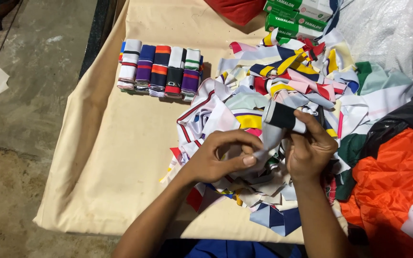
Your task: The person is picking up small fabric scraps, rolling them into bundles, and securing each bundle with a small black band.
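Two hands are working one cloth strip [283, 119] over the scrap pile [283, 95]: the left hand [221, 157] is pinching its loose grey end, the right hand [311, 148] is gripping the black roll. Tighter winding seems needed next. Folded strips [161, 69] are lying at ten o'clock on the table [115, 157].

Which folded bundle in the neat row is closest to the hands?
The purple, white and green bundle at the row's right end; the others lie farther left.
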